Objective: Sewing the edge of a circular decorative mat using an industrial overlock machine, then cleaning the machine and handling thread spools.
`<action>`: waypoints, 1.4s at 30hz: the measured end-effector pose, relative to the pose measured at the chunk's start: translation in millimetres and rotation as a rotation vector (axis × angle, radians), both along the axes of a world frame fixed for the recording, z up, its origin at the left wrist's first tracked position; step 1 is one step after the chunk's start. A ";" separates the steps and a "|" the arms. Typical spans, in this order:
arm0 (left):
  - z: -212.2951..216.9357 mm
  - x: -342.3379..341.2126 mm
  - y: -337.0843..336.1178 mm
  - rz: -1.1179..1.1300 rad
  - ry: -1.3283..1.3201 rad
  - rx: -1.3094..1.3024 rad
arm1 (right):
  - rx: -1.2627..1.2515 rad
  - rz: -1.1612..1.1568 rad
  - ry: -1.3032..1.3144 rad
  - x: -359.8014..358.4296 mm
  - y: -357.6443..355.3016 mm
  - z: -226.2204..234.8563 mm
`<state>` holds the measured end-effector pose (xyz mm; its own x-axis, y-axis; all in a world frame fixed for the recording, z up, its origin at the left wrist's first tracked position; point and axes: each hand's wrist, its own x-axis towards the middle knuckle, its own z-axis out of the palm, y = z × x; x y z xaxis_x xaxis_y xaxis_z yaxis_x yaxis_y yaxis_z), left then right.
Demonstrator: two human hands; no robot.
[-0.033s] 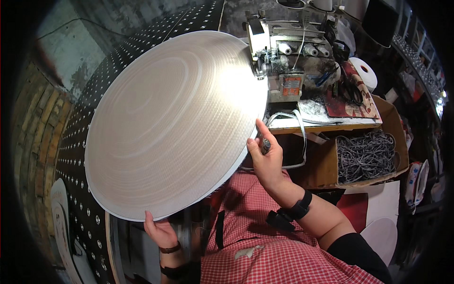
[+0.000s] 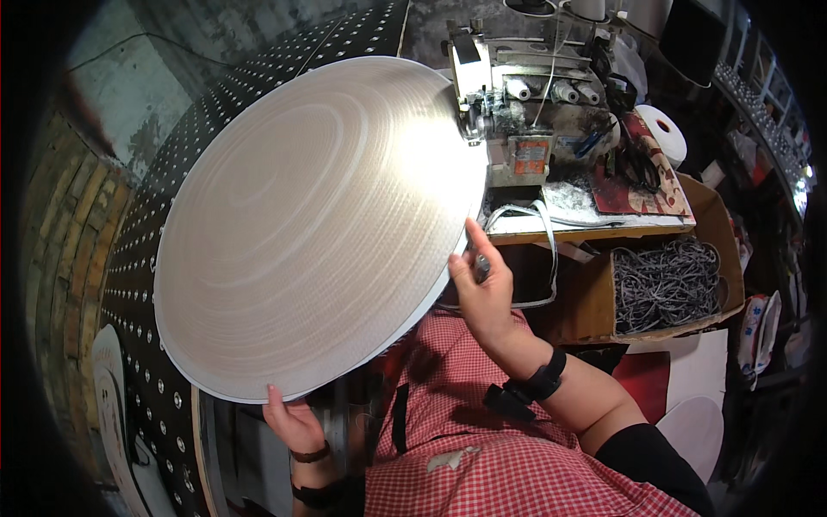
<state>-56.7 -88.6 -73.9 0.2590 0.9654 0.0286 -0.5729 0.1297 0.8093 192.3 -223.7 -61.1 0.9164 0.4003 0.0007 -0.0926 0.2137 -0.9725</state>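
A large, round, off-white textured pad [image 2: 267, 233], slightly domed and patterned with curved rings, fills the middle of the view. Its far right edge lies at the head of a sewing machine [image 2: 474, 112], whose lamp lights that side. My left hand [image 2: 293, 424] grips the near rim, thumb on top and fingers mostly hidden beneath. At the right rim, my right hand [image 2: 487, 293] pinches the edge between thumb and forefinger. A small dark metal tool [image 2: 483, 268] sits in the curl of that hand; its kind cannot be made out. A narrow white band [image 2: 431, 300] runs along the rim.
White tape [image 2: 551, 250] loops below the machine table. Right of it stands a cardboard box [image 2: 594, 297] full of grey cord [image 2: 668, 284]. A white roll [image 2: 662, 133] and dark scissors [image 2: 642, 168] lie on the table. A black studded surface [image 2: 142, 284] extends left under the pad.
My right hand has shifted very slightly at the rim, and the pad has turned a little. Both hands keep their grip.
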 end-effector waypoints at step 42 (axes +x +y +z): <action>-14.6 -0.5 -15.5 -0.072 -0.029 -0.046 | -0.007 -0.013 -0.223 8.6 -3.1 -1.1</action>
<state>-57.3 -104.0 -88.5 0.3276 0.9448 -0.0066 -0.5836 0.2079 0.7850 200.8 -226.7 -62.1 0.8991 0.3889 0.2010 0.1274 0.2068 -0.9700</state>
